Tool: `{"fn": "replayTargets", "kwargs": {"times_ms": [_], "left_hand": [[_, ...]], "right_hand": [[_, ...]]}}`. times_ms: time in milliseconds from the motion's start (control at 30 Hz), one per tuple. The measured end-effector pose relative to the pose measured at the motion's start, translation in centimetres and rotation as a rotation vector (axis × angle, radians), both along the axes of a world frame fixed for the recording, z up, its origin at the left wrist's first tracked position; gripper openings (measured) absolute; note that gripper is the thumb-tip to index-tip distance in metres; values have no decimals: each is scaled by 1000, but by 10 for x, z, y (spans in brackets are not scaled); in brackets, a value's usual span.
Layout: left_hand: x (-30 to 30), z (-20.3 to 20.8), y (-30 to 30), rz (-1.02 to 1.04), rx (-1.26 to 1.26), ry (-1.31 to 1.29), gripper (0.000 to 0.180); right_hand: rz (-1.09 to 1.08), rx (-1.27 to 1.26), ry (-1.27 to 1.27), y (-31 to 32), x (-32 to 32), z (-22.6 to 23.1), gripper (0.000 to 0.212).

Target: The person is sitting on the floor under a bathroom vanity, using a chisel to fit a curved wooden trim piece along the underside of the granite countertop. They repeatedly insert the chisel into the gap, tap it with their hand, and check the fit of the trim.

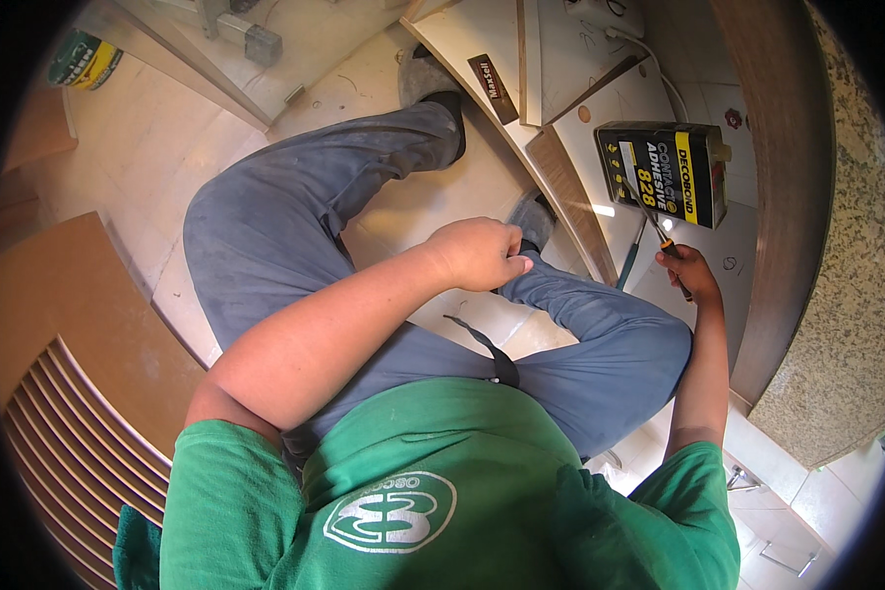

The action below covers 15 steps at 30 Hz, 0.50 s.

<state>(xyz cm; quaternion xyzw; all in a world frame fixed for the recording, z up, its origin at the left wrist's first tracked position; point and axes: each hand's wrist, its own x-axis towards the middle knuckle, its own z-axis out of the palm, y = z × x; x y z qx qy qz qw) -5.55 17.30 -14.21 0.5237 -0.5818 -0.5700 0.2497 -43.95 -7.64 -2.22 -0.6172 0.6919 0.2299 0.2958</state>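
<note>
My right hand [688, 273] is wrapped round the black and orange handle of a screwdriver [667, 246]. Its thin shaft slants up and left across the lower side of a black and yellow metal adhesive can [662, 169]. That can lies inside a cabinet at the right. Above my lower leg, near the middle, my left hand [477, 254] is curled closed; whether anything is inside its fingers is hidden. A teal-handled tool [632, 254] leans between the can and my knee.
A small dark box [492, 88] sits on the pale cabinet panel [462, 49]. The speckled stone countertop [836, 334] edges the right side. A slatted wooden panel [88, 433] stands at left. A green and yellow bucket [85, 61] is at far left, and a pale cable [664, 69] runs behind the can.
</note>
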Motion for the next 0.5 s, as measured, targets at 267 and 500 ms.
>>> {"fn": "replayTargets", "kwargs": {"times_ms": [267,500], "left_hand": [[0,1,0,3,-6,0,40],[-1,-2,0,8,-3,6,40]], "right_hand": [[-9,-2,3,-1,-1,-1,34],[-5,1,-20,-1,-2,-1,33]]}}
